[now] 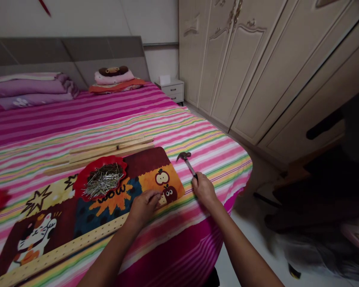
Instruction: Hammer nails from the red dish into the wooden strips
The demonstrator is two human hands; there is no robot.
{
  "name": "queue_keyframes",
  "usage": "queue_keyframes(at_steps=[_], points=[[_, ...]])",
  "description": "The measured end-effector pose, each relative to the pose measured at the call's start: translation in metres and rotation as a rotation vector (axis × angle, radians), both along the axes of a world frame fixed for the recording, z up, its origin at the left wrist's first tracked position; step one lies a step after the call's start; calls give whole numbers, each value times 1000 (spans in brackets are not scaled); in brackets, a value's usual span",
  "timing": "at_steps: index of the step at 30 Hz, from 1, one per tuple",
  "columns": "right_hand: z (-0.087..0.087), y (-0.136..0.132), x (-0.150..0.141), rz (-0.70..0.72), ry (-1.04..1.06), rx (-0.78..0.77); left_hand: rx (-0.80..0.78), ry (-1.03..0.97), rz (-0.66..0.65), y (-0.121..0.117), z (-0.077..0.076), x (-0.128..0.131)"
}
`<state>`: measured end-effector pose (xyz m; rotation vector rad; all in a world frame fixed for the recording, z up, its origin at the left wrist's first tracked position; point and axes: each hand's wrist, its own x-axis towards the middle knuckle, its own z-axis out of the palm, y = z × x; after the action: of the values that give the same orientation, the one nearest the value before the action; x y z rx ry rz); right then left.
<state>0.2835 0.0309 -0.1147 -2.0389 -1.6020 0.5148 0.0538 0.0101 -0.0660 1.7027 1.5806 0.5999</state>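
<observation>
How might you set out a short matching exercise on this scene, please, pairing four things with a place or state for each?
Column one
1. Hammer
2. Red dish
3. Dotted wooden strip
4. Left hand

Column two
A. Lies along the near edge of the patterned mat
B. Has its fingertips beside the apple pictures
C. Gripped by its handle in the right hand
D. Heaped with metal nails

Pairs: 1-C, 2-D, 3-A, 4-B
</observation>
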Motion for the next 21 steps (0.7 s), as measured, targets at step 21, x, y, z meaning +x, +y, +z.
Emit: queue_keyframes(at_steps=[21], points=[[73, -139, -30, 334, 512, 53, 280, 77, -129, -5, -26, 5]])
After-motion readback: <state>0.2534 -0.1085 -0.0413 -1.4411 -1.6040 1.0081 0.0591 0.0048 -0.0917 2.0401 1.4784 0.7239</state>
